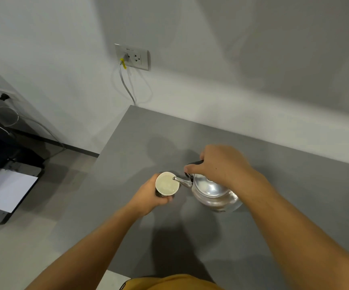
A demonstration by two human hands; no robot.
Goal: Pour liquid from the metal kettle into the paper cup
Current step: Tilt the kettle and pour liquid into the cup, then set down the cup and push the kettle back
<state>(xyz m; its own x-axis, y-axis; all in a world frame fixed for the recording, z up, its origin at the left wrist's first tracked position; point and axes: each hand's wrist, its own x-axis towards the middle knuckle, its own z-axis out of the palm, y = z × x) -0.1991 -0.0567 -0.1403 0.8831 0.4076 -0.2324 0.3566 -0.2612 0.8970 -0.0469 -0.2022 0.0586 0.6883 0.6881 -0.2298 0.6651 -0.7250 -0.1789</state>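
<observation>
A shiny metal kettle (215, 192) hangs tilted to the left above the grey table (127, 143). My right hand (219, 164) grips its black handle from above. The thin spout reaches over the rim of a paper cup (167, 184) with a white inside and a dark outer wall. My left hand (148, 197) is wrapped around the cup from the left and below, holding it upright just beside the kettle. Pale liquid shows inside the cup. The kettle's lid is partly hidden by my right hand.
A wall socket (132, 56) with a plugged-in grey cable sits on the wall behind the table's far left corner. A printer with white paper (6, 191) stands on the floor to the left. The table's left edge runs close to the cup.
</observation>
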